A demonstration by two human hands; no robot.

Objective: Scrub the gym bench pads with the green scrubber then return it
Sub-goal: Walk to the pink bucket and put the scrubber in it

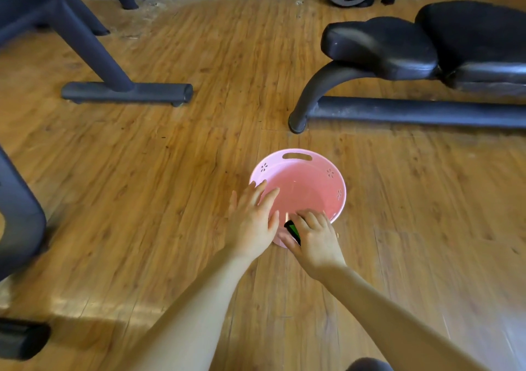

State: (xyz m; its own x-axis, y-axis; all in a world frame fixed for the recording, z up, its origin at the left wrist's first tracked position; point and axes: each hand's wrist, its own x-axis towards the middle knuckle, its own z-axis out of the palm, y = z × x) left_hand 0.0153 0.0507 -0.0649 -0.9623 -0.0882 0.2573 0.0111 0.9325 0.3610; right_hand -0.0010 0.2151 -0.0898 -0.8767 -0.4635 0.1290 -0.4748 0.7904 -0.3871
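With our right hand [314, 241] grasping the green-and-black scrubber [293, 231] at the near rim of the round pink plastic basin [336, 177] and our left hand [252, 219] spread flat and released over it, we judge this the pick-up or the return, which we cannot tell, and if the pick-up, next comes carrying it to the black padded gym bench [381, 46].

On the floor [176, 171] the basin [313, 182] sits before the bench [398, 57], with a machine frame [125, 91] well apart to its left.
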